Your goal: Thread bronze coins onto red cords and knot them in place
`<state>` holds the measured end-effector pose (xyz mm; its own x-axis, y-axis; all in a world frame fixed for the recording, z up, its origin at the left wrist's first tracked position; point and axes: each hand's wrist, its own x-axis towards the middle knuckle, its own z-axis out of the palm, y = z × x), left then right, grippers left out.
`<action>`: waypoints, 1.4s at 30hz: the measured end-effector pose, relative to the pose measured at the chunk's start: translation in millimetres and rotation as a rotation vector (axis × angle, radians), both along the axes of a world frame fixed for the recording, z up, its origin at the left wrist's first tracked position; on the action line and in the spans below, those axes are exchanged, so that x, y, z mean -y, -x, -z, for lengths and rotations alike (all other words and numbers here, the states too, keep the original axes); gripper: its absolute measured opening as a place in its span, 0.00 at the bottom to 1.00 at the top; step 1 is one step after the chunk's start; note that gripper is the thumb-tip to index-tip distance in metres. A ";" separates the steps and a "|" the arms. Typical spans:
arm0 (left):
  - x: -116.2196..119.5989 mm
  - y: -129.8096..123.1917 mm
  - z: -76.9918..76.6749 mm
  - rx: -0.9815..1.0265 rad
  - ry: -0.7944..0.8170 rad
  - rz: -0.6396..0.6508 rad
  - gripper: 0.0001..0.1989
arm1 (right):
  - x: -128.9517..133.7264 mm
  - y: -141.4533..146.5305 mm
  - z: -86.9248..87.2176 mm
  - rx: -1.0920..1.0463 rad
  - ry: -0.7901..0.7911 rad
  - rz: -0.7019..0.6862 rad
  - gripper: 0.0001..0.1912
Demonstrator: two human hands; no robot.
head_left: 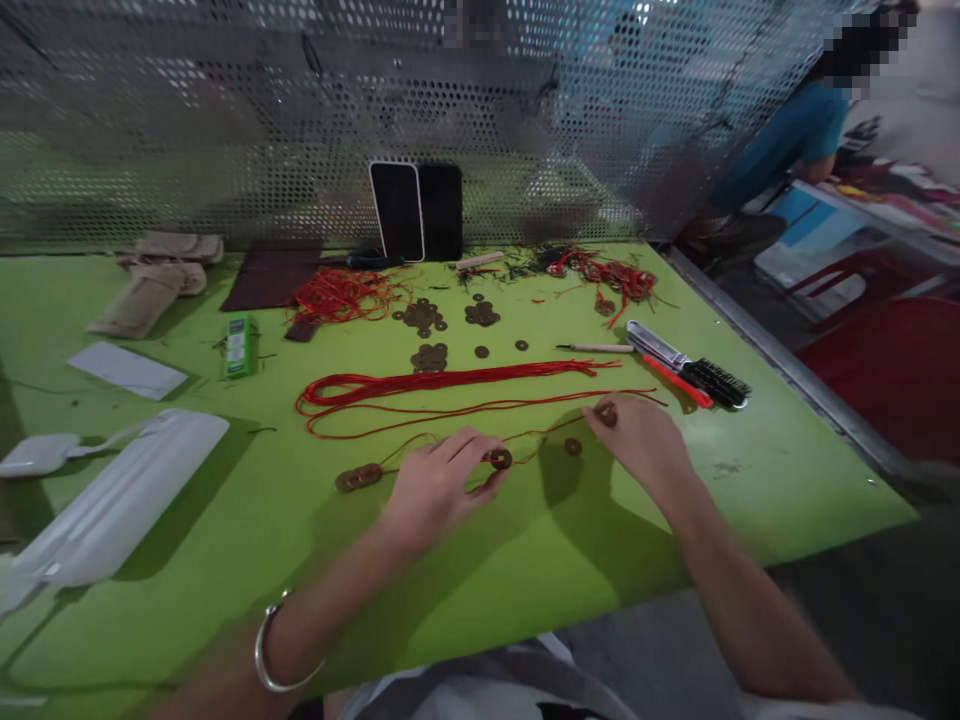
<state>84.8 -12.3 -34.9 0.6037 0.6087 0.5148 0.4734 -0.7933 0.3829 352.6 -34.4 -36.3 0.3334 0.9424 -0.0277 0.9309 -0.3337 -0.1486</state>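
Between the thumb and fingers of my left hand (444, 483) is a round brown coin (500, 459) with a square hole. A thin red cord (541, 431) runs from this coin toward my right hand (643, 440). That hand pinches another coin (607, 414), partly covered by the fingers, with the cord's end close by. To the left of my left hand, a short row of overlapping coins (358, 477) lies on the cord. One loose coin (573, 446) rests on the green table (525, 560) between the hands.
Beyond the hands lie a bundle of red cords (450, 379) and piles of coins (424, 317). A brush (716, 382) and a red-orange tool (677, 381) are at right. Two phones (399, 212) lean on the perforated metal screen (300, 120). A white lamp-like bar (127, 495) stands left. A person (787, 135) sits beyond.
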 end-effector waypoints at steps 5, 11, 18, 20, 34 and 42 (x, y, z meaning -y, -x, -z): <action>-1.1 0.4 -0.5 0.019 0.060 -0.014 0.07 | -7.9 10.3 6.4 -0.018 0.023 -0.072 0.03; -0.6 1.0 0.4 0.057 0.135 -0.014 0.08 | -13.1 26.5 2.0 -0.227 -0.150 -0.412 0.03; 1.1 1.8 0.0 0.081 0.204 -0.056 0.10 | -14.2 66.2 -11.3 -0.536 -0.270 -0.712 0.04; 0.6 1.7 0.2 0.098 0.209 -0.068 0.11 | -14.2 69.8 -9.3 -0.643 -0.246 -0.700 0.05; -0.1 1.9 3.0 0.123 0.284 -0.183 0.12 | -12.6 57.2 5.2 -0.749 -0.335 -0.738 0.03; -0.8 1.6 3.1 0.108 0.311 -0.125 0.12 | -10.2 62.9 7.0 -0.752 -0.346 -0.834 0.10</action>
<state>83.2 -11.5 -38.0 0.4668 0.8122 0.3498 0.5031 -0.5693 0.6503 289.8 -24.2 -43.2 -0.3819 0.8572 0.3455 0.4815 0.5036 -0.7173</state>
